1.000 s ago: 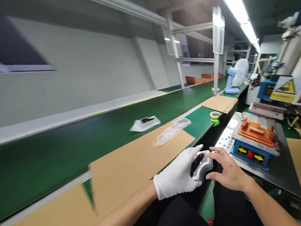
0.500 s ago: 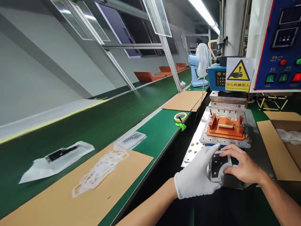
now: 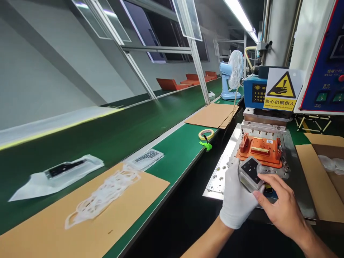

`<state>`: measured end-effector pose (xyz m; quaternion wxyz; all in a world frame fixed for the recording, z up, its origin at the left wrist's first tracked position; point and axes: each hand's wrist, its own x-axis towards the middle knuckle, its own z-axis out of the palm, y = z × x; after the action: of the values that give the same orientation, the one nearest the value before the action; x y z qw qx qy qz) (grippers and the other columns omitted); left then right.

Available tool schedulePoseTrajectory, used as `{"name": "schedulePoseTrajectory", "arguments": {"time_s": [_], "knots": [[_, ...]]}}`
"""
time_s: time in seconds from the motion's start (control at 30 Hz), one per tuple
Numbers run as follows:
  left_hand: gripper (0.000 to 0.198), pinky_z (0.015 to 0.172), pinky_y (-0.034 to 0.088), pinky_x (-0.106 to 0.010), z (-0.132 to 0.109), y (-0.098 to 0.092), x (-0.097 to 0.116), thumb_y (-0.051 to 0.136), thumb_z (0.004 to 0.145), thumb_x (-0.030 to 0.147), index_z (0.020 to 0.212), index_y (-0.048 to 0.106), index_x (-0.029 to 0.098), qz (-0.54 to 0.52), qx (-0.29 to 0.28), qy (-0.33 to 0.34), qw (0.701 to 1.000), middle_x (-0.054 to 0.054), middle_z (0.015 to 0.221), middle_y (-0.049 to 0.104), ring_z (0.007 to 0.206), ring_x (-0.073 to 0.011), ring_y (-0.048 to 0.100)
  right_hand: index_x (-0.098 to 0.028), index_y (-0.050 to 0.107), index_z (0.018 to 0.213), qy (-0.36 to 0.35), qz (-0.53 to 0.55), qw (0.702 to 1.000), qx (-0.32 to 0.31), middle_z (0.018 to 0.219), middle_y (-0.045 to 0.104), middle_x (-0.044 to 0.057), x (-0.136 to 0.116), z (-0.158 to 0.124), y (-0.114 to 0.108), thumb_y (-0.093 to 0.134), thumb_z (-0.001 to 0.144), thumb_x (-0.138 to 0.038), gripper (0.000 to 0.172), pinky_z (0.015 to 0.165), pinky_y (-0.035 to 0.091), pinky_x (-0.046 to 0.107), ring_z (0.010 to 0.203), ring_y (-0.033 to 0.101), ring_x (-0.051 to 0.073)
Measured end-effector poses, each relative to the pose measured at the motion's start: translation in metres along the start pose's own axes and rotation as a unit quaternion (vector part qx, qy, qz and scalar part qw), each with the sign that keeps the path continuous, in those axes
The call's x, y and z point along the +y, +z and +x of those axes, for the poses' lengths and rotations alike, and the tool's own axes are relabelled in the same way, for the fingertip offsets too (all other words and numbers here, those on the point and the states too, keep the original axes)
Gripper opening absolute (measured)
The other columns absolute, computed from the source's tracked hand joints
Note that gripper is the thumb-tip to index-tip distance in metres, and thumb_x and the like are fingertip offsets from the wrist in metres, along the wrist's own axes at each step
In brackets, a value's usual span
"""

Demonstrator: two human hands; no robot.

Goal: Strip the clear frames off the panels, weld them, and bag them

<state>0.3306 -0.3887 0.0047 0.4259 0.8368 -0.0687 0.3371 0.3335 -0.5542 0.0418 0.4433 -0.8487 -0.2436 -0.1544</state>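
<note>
My left hand, in a white glove, is closed round a small clear plastic case with a black, dotted face. The case is tilted, its black side facing up. My bare right hand has its fingertips and thumb at the right-hand edge of the case, pinching it there. Just beyond the hands, an orange fixture with a pale bar on top sits on the metal base plate of a press.
A warning sign hangs on the press. Yellow tape, white strips on cardboard and a bagged black part lie along the green bench at left. An open carton stands at right; a blue fan is farther back.
The case has turned in my left hand, and its curved notch no longer shows. Both hands have shifted slightly right, and my right hand has moved lower along the case's edge.
</note>
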Motion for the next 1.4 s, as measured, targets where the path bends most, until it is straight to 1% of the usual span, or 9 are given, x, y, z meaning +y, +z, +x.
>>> {"name": "schedulePoseTrajectory", "arguments": {"time_s": [0.1, 0.23, 0.43, 0.6, 0.73, 0.83, 1.07, 1.23, 1.4], "knots": [[0.112, 0.122, 0.045, -0.067, 0.01, 0.016, 0.006, 0.085, 0.083, 0.031, 0.17, 0.014, 0.033, -0.027, 0.087, 0.021, 0.996, -0.02, 0.156, 0.045, 0.148, -0.0427, 0.048, -0.029, 0.072, 0.134, 0.006, -0.013, 0.999, 0.037, 0.131, 0.073, 0.009, -0.01, 0.009, 0.004, 0.075, 0.097, -0.04, 0.038, 0.108, 0.06, 0.045, 0.122, 0.071, 0.029], [0.102, 0.123, 0.044, -0.065, 0.026, 0.026, 0.008, 0.078, 0.087, 0.023, 0.17, 0.018, 0.028, 0.002, 0.103, 0.067, 0.992, -0.021, 0.152, 0.047, 0.146, -0.0405, 0.05, -0.029, 0.075, 0.132, 0.006, -0.037, 0.998, 0.054, 0.126, 0.075, 0.009, -0.001, 0.034, -0.002, 0.073, 0.097, -0.036, 0.035, 0.102, 0.062, 0.044, 0.115, 0.074, 0.029], [0.091, 0.127, 0.043, -0.058, 0.021, -0.021, -0.034, 0.075, 0.095, 0.036, 0.169, 0.023, 0.033, -0.003, -0.069, 0.095, 0.993, -0.015, 0.165, 0.044, 0.155, -0.035, 0.044, -0.032, 0.072, 0.141, -0.066, -0.136, 0.988, 0.015, 0.14, 0.07, 0.008, 0.047, 0.085, -0.02, 0.064, 0.103, -0.036, 0.04, 0.104, 0.061, 0.045, 0.126, 0.069, 0.029], [0.049, 0.124, 0.045, -0.053, 0.0, -0.06, -0.091, 0.058, 0.1, 0.033, 0.149, 0.055, 0.028, 0.102, -0.094, -0.05, 0.989, -0.013, 0.151, 0.059, 0.144, -0.0326, 0.054, -0.028, 0.072, 0.142, -0.092, -0.245, 0.964, -0.056, 0.139, 0.072, 0.01, 0.076, 0.134, -0.026, 0.062, 0.101, -0.026, 0.042, 0.118, 0.047, 0.057, 0.132, 0.066, 0.033], [0.053, 0.121, 0.042, -0.059, 0.0, -0.067, -0.116, 0.069, 0.089, 0.045, 0.138, 0.065, 0.026, 0.226, -0.203, -0.142, 0.942, -0.013, 0.152, 0.06, 0.145, -0.0416, 0.05, -0.025, 0.071, 0.143, -0.072, -0.277, 0.947, -0.146, 0.138, 0.074, 0.011, 0.086, 0.15, -0.025, 0.064, 0.1, -0.029, 0.044, 0.117, 0.048, 0.056, 0.129, 0.067, 0.033], [0.075, 0.113, 0.047, -0.059, 0.002, -0.063, -0.123, 0.074, 0.08, 0.055, 0.147, 0.059, 0.025, 0.234, -0.268, -0.166, 0.92, -0.016, 0.165, 0.046, 0.146, -0.047, 0.046, -0.026, 0.069, 0.146, -0.075, -0.299, 0.934, -0.179, 0.14, 0.074, 0.011, 0.091, 0.152, -0.024, 0.066, 0.1, -0.032, 0.046, 0.12, 0.044, 0.058, 0.133, 0.064, 0.034], [0.104, 0.103, 0.052, -0.059, 0.015, -0.051, -0.133, 0.082, 0.064, 0.052, 0.158, 0.046, 0.027, 0.243, -0.309, -0.218, 0.893, -0.025, 0.173, 0.024, 0.139, -0.0533, 0.053, -0.02, 0.065, 0.15, -0.07, -0.301, 0.935, -0.175, 0.147, 0.069, 0.015, 0.087, 0.144, -0.015, 0.061, 0.104, -0.027, 0.046, 0.13, 0.03, 0.062, 0.142, 0.059, 0.033], [0.135, 0.095, 0.056, -0.052, 0.025, -0.057, -0.145, 0.091, 0.046, 0.051, 0.166, 0.033, 0.028, 0.274, -0.341, -0.249, 0.864, -0.023, 0.153, 0.047, 0.122, -0.0468, 0.064, -0.025, 0.06, 0.153, -0.072, -0.232, 0.969, -0.055, 0.168, 0.047, 0.013, 0.094, 0.109, -0.024, 0.059, 0.105, -0.037, 0.049, 0.128, 0.039, 0.057, 0.156, 0.042, 0.033], [0.099, 0.096, 0.053, -0.054, 0.033, -0.045, -0.147, 0.075, 0.071, 0.06, 0.159, 0.044, 0.025, 0.32, -0.303, -0.262, 0.858, -0.02, 0.134, 0.059, 0.121, -0.0449, 0.064, -0.02, 0.059, 0.149, 0.027, -0.128, 0.988, 0.08, 0.146, 0.065, 0.018, 0.122, 0.061, -0.024, 0.053, 0.106, -0.047, 0.052, 0.113, 0.054, 0.056, 0.133, 0.064, 0.034]]}}
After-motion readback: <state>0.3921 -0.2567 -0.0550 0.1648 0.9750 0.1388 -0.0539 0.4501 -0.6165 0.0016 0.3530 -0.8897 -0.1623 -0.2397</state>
